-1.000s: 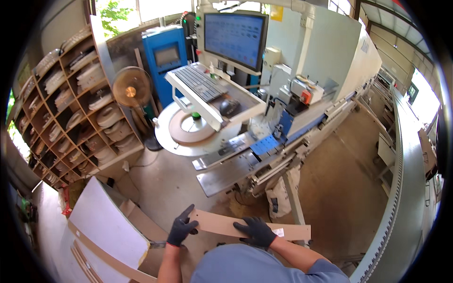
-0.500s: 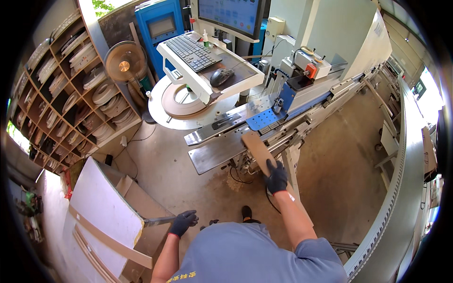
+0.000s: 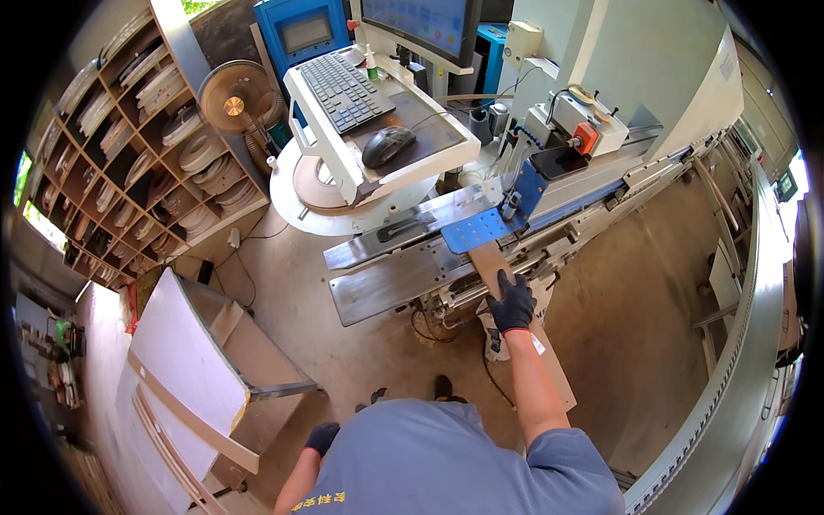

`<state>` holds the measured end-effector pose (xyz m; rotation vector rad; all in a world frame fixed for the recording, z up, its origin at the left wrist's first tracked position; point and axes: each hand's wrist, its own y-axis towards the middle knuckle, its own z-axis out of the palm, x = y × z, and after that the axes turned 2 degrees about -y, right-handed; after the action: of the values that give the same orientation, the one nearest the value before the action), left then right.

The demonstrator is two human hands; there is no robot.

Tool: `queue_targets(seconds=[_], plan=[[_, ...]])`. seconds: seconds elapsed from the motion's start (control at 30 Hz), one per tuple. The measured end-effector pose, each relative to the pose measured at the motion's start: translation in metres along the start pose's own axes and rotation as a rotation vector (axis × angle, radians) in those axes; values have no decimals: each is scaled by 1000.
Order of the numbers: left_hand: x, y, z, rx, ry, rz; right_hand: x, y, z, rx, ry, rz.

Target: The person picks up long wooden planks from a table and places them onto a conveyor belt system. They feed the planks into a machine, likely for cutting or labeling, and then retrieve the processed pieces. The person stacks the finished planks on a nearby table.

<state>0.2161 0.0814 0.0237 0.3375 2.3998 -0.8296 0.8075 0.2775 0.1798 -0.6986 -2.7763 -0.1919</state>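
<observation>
In a dark glove with a red cuff, my right hand (image 3: 512, 305) is closed on a long, narrow brown board (image 3: 549, 365), thumb and fingers around its width. The board's far end reaches a blue perforated plate (image 3: 475, 230) on the machine and seems to go under it. The near end sticks out beside my right forearm. My left hand (image 3: 322, 438), also gloved, hangs low beside my body, near the end of a white-topped table (image 3: 189, 360). Its fingers are mostly hidden, and no object shows in it.
Metal machine rails (image 3: 386, 287) run up to the right. A keyboard (image 3: 348, 93) and mouse (image 3: 389, 147) lie on a shelf below a monitor (image 3: 421, 26). Brown strips (image 3: 193, 412) lie on the white table. At left stands a compartment rack (image 3: 142, 146) of coiled bands; a conveyor (image 3: 721, 412) curves along the right.
My right hand has moved the board slightly right, bringing its far end to the blue plate. My left hand has dropped back from the table corner toward my body.
</observation>
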Motion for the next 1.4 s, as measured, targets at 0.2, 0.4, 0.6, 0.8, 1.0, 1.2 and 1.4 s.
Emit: queue_targets(seconds=[0.2,0.4,0.6,0.8,1.0,1.2,1.4], plan=[[-35,-12,8,-67,-15,-20,-51,41,-8,0,-61,-23],[-34,-36,29,-88,-60,-152,-106,76,-8,-24,-17,-52],[12,-97,49,80,96,-510,-93,99,1,112,-316,190],[60,-73,15,-158,-167,-624,-27,-14,47,73,-61,120],[100,-77,-5,-353,-503,-632,81,-134,141,474,-25,-389],[143,-95,-17,-545,-942,-668,205,-168,131,756,87,-879],[210,-135,5,-815,-1518,-780,262,-189,110,717,172,-1018]])
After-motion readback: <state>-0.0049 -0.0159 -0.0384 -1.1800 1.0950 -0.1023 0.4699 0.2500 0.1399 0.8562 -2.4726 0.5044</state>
